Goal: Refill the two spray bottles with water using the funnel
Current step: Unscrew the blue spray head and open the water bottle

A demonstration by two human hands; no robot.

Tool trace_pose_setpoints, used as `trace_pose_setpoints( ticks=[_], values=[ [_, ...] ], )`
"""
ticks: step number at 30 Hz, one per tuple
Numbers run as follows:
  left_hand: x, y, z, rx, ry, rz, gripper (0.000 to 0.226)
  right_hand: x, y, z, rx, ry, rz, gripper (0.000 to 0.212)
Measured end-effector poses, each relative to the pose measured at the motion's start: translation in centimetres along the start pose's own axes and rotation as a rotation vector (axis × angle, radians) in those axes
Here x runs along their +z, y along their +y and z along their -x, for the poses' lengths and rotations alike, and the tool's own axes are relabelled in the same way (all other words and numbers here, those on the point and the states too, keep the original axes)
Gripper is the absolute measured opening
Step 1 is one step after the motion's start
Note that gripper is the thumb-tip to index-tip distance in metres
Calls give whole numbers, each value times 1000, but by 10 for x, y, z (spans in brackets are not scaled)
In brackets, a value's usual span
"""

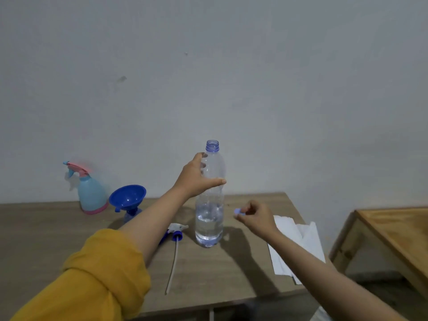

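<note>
We see a clear water bottle [209, 205] standing upright and uncapped on the wooden counter [69, 230], about a third full. Our left hand [196, 176] wraps around its upper part. Our right hand [256, 216], just right of the bottle, pinches its blue cap [237, 212]. Left of the bottle lies a spray head [176, 231] with its long tube. Further left, a blue funnel [127, 196] sits in a small bottle [132, 215], beside a light blue spray bottle [90, 193]. Right of the bottle lie white paper towels [298, 246].

Mustard-yellow sleeve [92, 279] bunched above the left elbow, forearm bare; right arm bare, no sleeve visible
</note>
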State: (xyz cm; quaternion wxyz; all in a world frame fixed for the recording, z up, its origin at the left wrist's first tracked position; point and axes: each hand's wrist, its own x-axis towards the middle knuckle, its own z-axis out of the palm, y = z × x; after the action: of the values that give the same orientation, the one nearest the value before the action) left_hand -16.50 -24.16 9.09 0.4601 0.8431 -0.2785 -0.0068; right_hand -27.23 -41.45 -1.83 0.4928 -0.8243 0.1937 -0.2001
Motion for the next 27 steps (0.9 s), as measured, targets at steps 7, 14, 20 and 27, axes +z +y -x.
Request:
trace_pose_setpoints(
  ticks=[7,14,20,27],
  values=[
    [0,3,3,-5,7,5,91,43,84,52,62,-60,173,9],
    [-2,5,2,-33,-24,3,104,46,50,33,-94,101,74,40],
    [-17,7,3,-66,-61,-39,111,39,-43,0,-435,198,-190,72],
    [-73,-35,22,2,134,-291,89,72,-85,-33,-591,154,-89,117]
  ],
)
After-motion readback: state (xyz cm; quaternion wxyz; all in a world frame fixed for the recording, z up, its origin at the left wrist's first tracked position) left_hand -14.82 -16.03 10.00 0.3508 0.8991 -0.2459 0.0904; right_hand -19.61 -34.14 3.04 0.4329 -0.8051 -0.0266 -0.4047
